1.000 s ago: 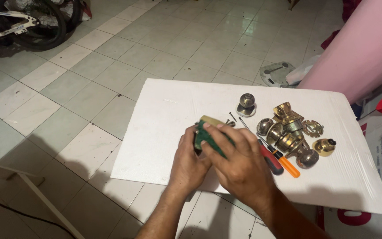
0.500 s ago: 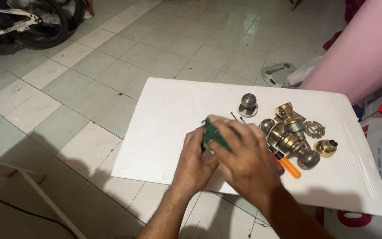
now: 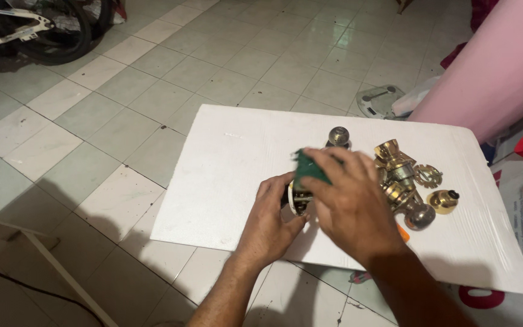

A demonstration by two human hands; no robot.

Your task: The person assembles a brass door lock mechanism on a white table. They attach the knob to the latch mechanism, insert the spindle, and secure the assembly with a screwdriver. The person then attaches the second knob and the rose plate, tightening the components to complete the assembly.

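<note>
Centrally, the left hand [image 3: 270, 221] grips a round metal lock part [image 3: 296, 200]; the right hand's [image 3: 349, 203] fingertips pinch a green scouring pad [image 3: 307, 168] against it, scrubbing.

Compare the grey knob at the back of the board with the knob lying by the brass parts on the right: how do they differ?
The grey knob stands alone and upright near the far edge of the white board; the darker knob lies on its side against the pile of brass parts. The grey knob looks silvery grey, the darker knob bronze-brown. Both are round, shiny metal door knobs, clear of both hands.
</note>
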